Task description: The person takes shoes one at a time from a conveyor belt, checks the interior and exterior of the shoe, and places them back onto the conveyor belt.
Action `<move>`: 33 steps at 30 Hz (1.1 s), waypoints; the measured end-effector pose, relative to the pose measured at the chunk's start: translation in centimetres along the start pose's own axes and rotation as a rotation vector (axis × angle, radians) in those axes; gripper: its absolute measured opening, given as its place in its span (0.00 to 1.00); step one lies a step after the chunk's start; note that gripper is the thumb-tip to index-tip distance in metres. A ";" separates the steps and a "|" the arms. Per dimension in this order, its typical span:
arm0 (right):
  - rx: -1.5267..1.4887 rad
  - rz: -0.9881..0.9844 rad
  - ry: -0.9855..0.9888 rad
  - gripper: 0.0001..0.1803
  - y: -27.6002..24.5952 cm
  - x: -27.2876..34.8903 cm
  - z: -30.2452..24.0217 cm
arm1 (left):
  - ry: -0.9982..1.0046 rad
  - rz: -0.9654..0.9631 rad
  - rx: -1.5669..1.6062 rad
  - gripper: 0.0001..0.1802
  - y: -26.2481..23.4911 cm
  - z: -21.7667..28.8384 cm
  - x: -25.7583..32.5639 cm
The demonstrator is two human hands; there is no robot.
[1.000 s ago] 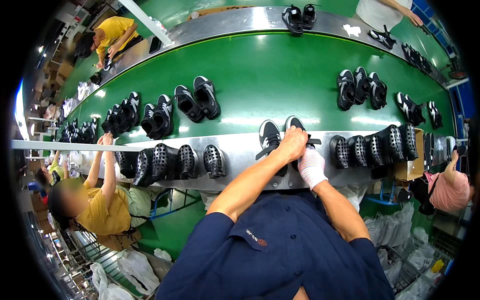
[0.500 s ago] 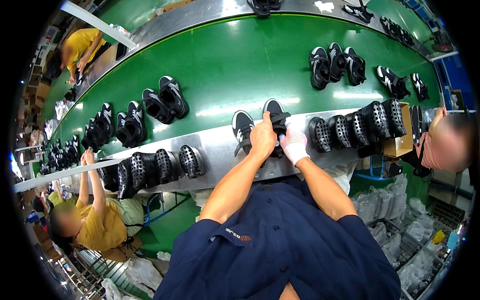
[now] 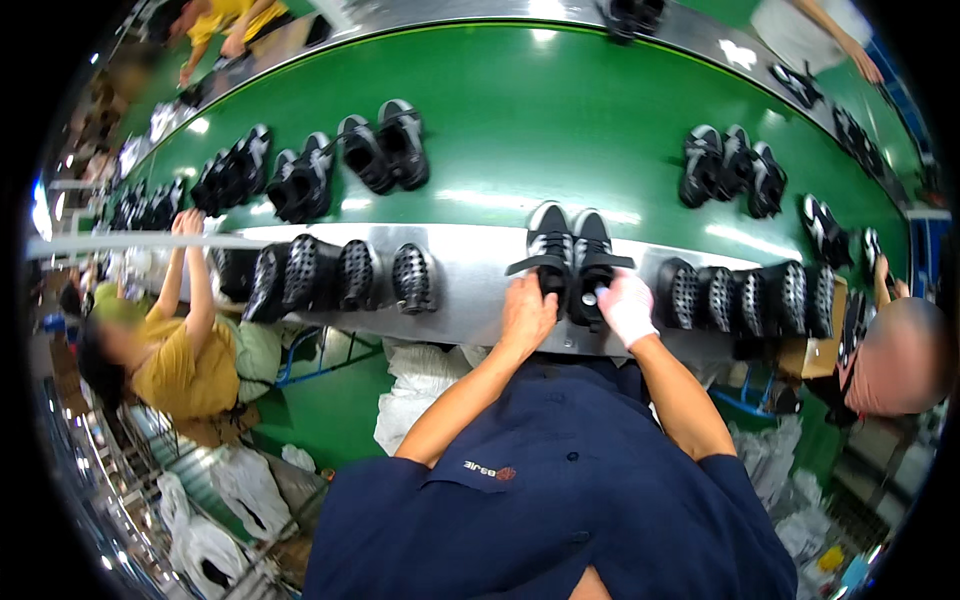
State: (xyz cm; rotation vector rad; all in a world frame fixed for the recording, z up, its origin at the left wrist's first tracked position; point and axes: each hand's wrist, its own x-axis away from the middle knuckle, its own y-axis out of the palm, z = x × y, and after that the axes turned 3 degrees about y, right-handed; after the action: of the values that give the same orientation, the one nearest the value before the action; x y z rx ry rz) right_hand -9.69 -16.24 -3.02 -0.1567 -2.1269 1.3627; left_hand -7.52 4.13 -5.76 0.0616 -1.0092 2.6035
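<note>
Two black-and-grey sneakers stand side by side in front of me at the metal edge of the bench, toes pointing away. Bare, my left hand (image 3: 528,315) grips the heel end of the left sneaker (image 3: 549,240), its strap sticking out to the left. My right hand (image 3: 628,308), in a whitish glove, is closed at the heel side of the right sneaker (image 3: 593,240). A strap lies across that shoe, toward the glove. The fingers of both hands are partly hidden, and a small pale spot shows inside the right sneaker's opening.
Black perforated shoe-shaped forms line the metal edge at left (image 3: 358,275) and right (image 3: 720,298). More sneakers (image 3: 385,150) stand on the green belt (image 3: 540,110). A person in yellow (image 3: 180,365) sits at left; another person in pink (image 3: 890,355) is at right beside a cardboard box (image 3: 800,355).
My left hand has gone from the right sneaker's strap to the heel of the left sneaker. The two sneakers now stand closer together and level. The view has shifted.
</note>
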 end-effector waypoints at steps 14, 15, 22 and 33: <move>-0.235 -0.187 -0.317 0.18 -5.0 7.4 -8.5 | -0.029 0.691 -0.762 0.27 -23.8 -8.5 4.2; -0.209 -0.147 -0.348 0.17 -5.3 8.0 -9.3 | 0.017 0.664 -0.739 0.26 -24.0 -7.7 3.9; -1.302 -0.556 -0.084 0.32 -3.7 9.3 -14.2 | 0.537 0.442 -0.306 0.26 -18.7 4.0 4.8; -0.818 -0.292 -0.303 0.30 -5.7 11.4 -8.5 | -0.047 -0.309 0.974 0.10 -10.3 4.5 -1.7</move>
State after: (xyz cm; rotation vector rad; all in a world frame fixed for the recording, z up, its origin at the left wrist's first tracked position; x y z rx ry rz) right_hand -13.12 -7.58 9.20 0.0469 -2.7186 0.3078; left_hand -2.91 7.73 3.93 0.4667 0.3149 2.5350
